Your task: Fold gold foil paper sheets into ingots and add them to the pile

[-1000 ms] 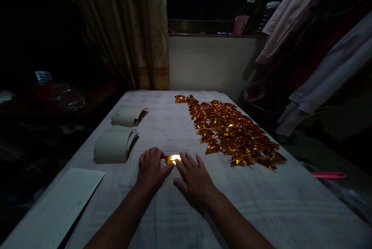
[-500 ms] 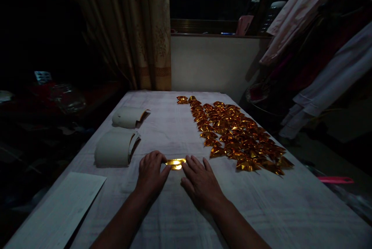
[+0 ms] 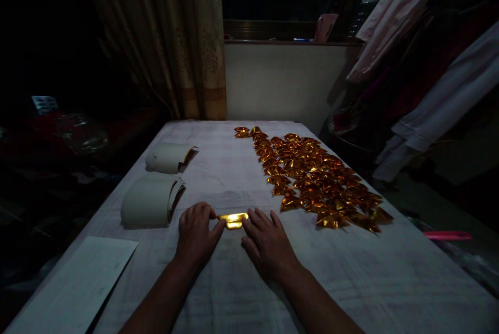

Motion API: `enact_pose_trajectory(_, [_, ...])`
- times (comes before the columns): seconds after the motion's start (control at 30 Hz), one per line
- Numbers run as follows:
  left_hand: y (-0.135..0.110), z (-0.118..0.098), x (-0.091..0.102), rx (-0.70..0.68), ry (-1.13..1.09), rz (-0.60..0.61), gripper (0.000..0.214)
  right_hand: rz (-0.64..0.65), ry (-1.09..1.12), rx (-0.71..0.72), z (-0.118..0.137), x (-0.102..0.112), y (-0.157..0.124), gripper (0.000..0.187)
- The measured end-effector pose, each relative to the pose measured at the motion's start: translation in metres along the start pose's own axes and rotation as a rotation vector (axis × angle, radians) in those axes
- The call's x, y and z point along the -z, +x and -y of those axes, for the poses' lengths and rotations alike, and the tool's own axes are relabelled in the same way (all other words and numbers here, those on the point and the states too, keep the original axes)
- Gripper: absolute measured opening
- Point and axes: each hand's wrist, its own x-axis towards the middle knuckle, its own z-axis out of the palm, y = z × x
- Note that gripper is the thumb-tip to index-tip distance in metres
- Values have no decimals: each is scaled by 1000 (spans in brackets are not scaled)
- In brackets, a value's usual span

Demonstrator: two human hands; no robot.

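A small strip of folded gold foil paper (image 3: 234, 218) lies between my hands on the cloth-covered table, a short flap showing along its near edge. My left hand (image 3: 197, 232) pinches its left end between thumb and fingers. At the right end, my right hand (image 3: 270, 243) has its fingertips on the foil, the other fingers stretched forward and the thumb lower, near the cloth. Many folded gold foil pieces (image 3: 307, 167), pointed at the ends, lie in a dense group to the right and beyond.
Two curled stacks of pale sheets, a nearer one (image 3: 146, 204) and a farther one (image 3: 166, 158), rest on the left. A flat white board (image 3: 78, 282) lies at the near left edge. Clothes (image 3: 448, 94) hang at the right, and a curtain (image 3: 195, 53) hangs behind.
My left hand has shifted slightly left with the foil's left end. The foil's near flap now looks shorter and more sharply outlined. The whole view has moved a little.
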Motion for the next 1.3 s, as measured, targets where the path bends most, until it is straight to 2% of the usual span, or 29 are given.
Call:
enact_pose_trajectory(0.13, [0, 1, -1, -45, -30, 6, 23, -12, 28, 4, -1, -1, 1, 41])
enact_pose_trajectory(0.27, [1, 2, 0, -109, -73, 42, 12, -11, 51, -5, -1, 1, 2, 40])
enact_pose_trajectory(0.37, [2, 3, 0, -125, -96, 59, 11, -33, 72, -8, 0, 1, 2, 41])
enact_pose_trajectory(0.67, [-1, 1, 3, -168, -165, 72, 8, -229, 120, 44, -5, -14, 5, 46])
enact_pose_trajectory(0.8, [-1, -1, 4, -162, -188, 49, 8, -218, 132, -41, -5, -4, 13, 42])
enact_pose_trajectory(0.93, [10, 0, 7, -178, -212, -31, 8, -94, 174, -160, -5, 20, 35, 32])
enact_pose_trajectory(1.03, [30, 4, 8, -225, -215, -142, 11, -32, 397, -242, -11, 31, 64, 30])
enact_pose_trajectory(1.07, [37, 5, 8, -235, -210, -178, 12, -18, 530, -293, -14, 32, 74, 29])
enact_pose_trajectory(1.17, [55, 6, 3, -218, -197, -256, 17, -24, 657, -322, -22, 28, 101, 25])
enact_pose_trajectory(1.3, [65, 5, -6, -115, -232, -260, 21, -63, 766, -302, -24, 14, 115, 24])
